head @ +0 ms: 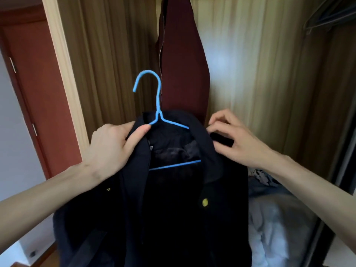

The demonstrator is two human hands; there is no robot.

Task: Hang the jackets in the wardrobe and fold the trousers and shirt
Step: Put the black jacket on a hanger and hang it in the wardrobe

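Nearest my view is the dark navy jacket point(173, 209), draped over a blue wire hanger point(158, 116) and held up in front of the open wardrobe point(269, 74). It has 1 yellow button point(205, 202) showing on the front panel. My left hand point(113, 145) grips the jacket's left shoulder, thumb pressed by the hanger's neck and fingers curled round the cloth. My right hand point(229, 135) pinches the collar edge at the right shoulder, fingertips closed on the fabric.

As I judge it, the jacket is not yet settled: the collar looks bunched on the right and the hanger's right arm is hidden under cloth, so I cannot tell whether that shoulder is truly seated. If I let go there too soon, the heavy cloth could slide off the thin wire and pull the whole garment down. The hook points left and stands free; lifting it toward the rail point(331, 18) with 1 hand could tilt the hanger and shed the jacket.

Behind it, 1 maroon jacket point(183, 64) already hangs inside the wardrobe, zip visible. On the wardrobe floor at lower right lies a pile of pale and patterned clothes point(273, 218); I cannot tell which garments they are. A reddish door point(38, 83) stands to the left.
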